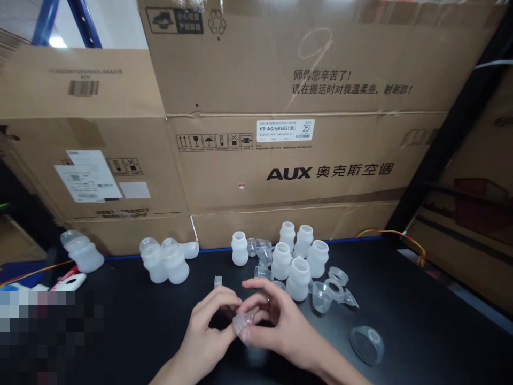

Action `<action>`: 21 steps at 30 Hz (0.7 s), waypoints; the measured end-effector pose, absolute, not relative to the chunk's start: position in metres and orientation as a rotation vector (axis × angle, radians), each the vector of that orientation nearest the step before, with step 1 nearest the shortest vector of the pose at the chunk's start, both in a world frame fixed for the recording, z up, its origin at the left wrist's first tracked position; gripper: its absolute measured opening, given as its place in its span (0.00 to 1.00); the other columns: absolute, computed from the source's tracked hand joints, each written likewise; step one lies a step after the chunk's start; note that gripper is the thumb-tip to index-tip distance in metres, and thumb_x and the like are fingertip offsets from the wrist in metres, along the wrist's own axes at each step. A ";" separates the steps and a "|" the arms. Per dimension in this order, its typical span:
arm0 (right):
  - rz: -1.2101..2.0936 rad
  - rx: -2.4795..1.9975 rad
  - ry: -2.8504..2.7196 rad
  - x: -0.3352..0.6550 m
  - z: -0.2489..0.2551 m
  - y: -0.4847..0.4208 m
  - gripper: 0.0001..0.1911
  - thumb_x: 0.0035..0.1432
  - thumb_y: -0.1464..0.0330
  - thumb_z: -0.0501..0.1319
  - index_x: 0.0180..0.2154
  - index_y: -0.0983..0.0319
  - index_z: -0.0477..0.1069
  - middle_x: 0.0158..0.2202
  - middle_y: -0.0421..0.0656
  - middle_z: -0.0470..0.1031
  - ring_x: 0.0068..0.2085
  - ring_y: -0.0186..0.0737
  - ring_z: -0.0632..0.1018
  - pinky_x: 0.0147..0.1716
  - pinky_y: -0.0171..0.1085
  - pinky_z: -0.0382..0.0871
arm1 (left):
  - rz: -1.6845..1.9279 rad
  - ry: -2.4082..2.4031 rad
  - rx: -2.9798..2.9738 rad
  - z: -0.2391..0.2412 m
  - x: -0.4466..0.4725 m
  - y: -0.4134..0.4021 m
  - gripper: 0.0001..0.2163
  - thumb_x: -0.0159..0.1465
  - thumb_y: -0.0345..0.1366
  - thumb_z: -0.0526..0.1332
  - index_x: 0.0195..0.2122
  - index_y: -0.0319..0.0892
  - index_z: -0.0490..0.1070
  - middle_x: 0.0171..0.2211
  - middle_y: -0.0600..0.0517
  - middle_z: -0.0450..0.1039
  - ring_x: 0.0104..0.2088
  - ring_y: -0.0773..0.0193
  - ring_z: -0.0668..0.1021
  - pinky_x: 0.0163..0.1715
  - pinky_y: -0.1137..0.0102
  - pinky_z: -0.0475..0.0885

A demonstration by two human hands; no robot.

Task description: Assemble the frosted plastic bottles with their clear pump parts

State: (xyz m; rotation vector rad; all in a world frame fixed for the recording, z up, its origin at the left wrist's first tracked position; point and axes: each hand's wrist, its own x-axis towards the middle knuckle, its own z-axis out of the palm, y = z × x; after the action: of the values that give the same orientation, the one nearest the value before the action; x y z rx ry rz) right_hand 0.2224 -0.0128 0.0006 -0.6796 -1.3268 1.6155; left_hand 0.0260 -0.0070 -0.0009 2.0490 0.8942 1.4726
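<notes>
Close together over the front of the black table, my two hands meet at a small clear plastic screw collar point(241, 322) with ridged sides. My right hand point(276, 321) pinches it between thumb and fingers. My left hand point(214, 321) has its thumb and curled fingers closed against the collar's other side; part of its grip is hidden. Just behind the left hand, another clear ridged piece point(218, 281) stands on the table. Beyond the right hand are several open-mouthed white bottles point(298, 280), with clear cups point(321, 298) and a clear ring point(339, 276) beside them.
White bottles with clear tops point(175, 264) stand at back left, with another capped bottle point(82, 254) farther left. A clear dome point(366, 345) lies at front right. Large cardboard boxes point(224, 182) wall off the back, and black posts point(444, 117) flank the table point(132, 321).
</notes>
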 end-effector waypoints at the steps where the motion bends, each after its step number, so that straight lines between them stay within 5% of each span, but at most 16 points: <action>1: 1.626 -0.685 -1.336 0.223 0.000 -0.013 0.41 0.44 0.65 0.81 0.58 0.57 0.68 0.42 0.41 0.81 0.38 0.38 0.80 0.46 0.43 0.74 | 1.458 0.877 2.075 -0.001 0.026 -0.007 0.09 0.59 0.25 0.73 0.37 0.46 0.80 0.32 0.52 0.79 0.29 0.62 0.81 0.30 0.71 0.77; 16: 1.659 -0.672 -1.350 0.216 -0.014 -0.016 0.46 0.41 0.68 0.82 0.59 0.55 0.67 0.41 0.40 0.82 0.44 0.44 0.83 0.52 0.46 0.71 | 1.466 1.013 2.261 -0.020 0.018 -0.021 0.11 0.62 0.26 0.64 0.38 0.49 0.83 0.32 0.50 0.80 0.28 0.60 0.82 0.28 0.69 0.69; 21: 1.607 -0.697 -1.391 0.215 -0.008 -0.020 0.45 0.40 0.69 0.83 0.59 0.53 0.69 0.42 0.40 0.83 0.47 0.46 0.84 0.54 0.46 0.73 | 1.439 0.967 2.299 -0.018 0.016 -0.020 0.05 0.65 0.29 0.68 0.35 0.47 0.81 0.29 0.51 0.79 0.27 0.62 0.81 0.27 0.71 0.70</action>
State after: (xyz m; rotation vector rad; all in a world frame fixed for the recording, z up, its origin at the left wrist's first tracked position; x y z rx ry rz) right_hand 0.2150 -0.0199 -0.0085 -0.6966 -1.3909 1.6069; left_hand 0.0161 -0.0202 -0.0178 2.2992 0.9675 1.4391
